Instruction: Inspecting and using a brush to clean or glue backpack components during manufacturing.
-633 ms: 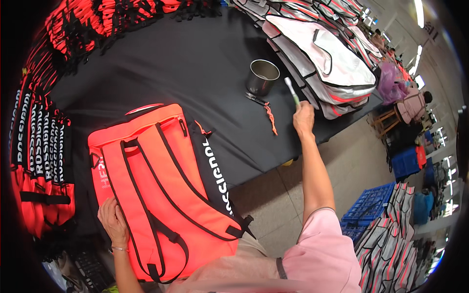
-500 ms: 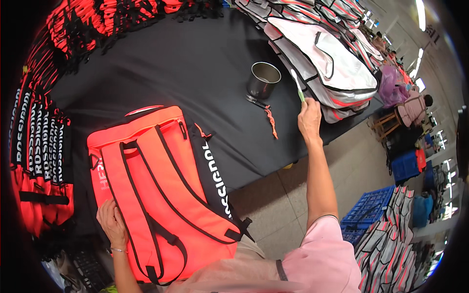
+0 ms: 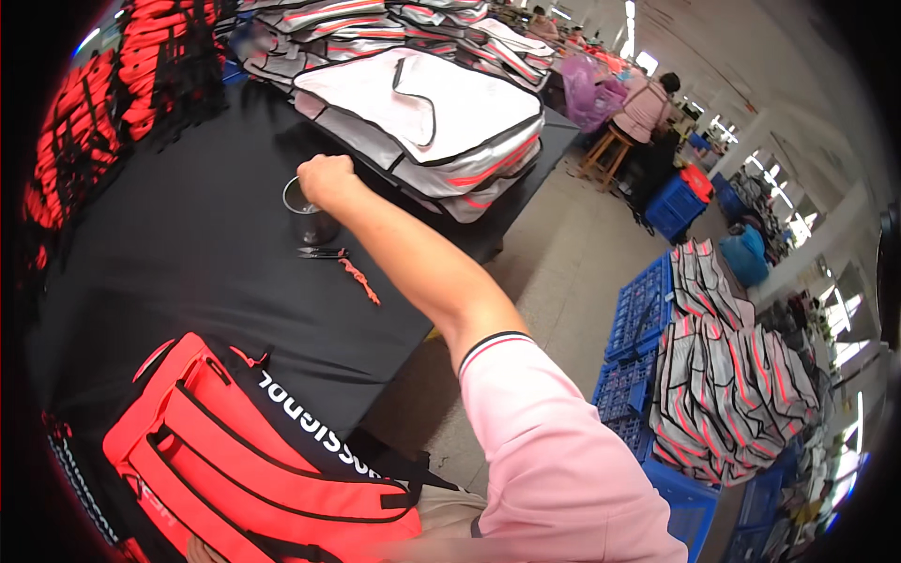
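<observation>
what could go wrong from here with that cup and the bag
The right hand is right at the rim of the metal cup, so a bump might tip it; its contents can't be made out. The small snips lie just beside the cup and could be knocked or prick a finger. The orange backpack seems to reach past the edge of the black table, so it might slip.

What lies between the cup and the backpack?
In the head view, snips and an orange cord lie between the cup and backpack, nearer the cup.
</observation>
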`<state>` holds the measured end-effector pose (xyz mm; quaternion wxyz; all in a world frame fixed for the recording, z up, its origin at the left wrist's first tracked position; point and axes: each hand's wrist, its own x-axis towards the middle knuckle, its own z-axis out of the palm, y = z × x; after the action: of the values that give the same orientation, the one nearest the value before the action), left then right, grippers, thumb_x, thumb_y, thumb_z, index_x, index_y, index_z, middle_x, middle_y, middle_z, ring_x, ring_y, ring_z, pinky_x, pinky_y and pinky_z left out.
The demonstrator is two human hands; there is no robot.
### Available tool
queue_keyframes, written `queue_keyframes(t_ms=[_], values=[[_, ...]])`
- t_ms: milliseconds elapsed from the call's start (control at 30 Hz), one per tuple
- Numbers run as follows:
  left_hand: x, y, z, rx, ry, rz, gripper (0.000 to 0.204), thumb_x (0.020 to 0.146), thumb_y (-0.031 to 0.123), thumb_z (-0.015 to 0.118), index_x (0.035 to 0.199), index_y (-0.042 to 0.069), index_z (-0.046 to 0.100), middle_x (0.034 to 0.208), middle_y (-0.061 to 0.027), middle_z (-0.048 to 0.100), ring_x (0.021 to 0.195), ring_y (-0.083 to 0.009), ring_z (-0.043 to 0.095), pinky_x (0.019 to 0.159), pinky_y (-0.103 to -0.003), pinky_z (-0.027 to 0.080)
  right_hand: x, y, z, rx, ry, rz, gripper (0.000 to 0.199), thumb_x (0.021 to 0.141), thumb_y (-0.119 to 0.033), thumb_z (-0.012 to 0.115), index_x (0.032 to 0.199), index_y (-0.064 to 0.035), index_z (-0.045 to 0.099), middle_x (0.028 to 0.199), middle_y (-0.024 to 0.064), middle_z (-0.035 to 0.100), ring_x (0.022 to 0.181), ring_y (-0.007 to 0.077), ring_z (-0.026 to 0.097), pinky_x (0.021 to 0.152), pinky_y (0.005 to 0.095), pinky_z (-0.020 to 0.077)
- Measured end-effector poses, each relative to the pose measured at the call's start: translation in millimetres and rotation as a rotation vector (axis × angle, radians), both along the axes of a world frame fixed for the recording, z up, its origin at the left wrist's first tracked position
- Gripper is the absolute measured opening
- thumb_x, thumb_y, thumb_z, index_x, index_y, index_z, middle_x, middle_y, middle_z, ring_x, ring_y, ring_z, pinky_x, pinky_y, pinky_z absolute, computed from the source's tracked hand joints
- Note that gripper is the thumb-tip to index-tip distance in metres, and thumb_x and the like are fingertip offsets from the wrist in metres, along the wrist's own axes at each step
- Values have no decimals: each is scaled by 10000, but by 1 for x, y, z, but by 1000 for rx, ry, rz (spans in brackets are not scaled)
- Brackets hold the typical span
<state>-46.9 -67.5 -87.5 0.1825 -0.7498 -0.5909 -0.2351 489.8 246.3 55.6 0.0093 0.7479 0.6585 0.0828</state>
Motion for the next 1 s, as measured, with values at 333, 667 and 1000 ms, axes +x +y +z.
queue_keyframes(t_ms=[333, 667, 1000], values=[[3, -6, 5, -79, -29, 92, 314, 975, 239, 473, 981, 1, 679, 1023, -141, 681, 976, -317, 626, 889, -446, 464, -8, -1, 11, -130, 131, -28, 265, 811, -147, 650, 1063, -131, 730, 1105, 97, 704, 1033, 253, 681, 818, 363, 545], [-5, -7, 0, 32, 21, 31, 302, 990, 245, 486, 1013, 6, 670, 1002, -159, 670, 928, -355, 619, 841, -460, 477, -6, 11, -10, -80, 135, -37, 335, 871, -209, 596, 1193, -161, 677, 1198, 38, 669, 1106, 213, 641, 824, 387, 522], [4, 3, -5, -98, -167, 18, 280, 972, 216, 534, 1062, -17, 660, 1020, -184, 666, 978, -342, 613, 882, -423, 479, -11, 14, -18, -157, 50, -34, 309, 855, -222, 623, 1146, -157, 702, 1126, 43, 699, 995, 215, 687, 715, 369, 547]])
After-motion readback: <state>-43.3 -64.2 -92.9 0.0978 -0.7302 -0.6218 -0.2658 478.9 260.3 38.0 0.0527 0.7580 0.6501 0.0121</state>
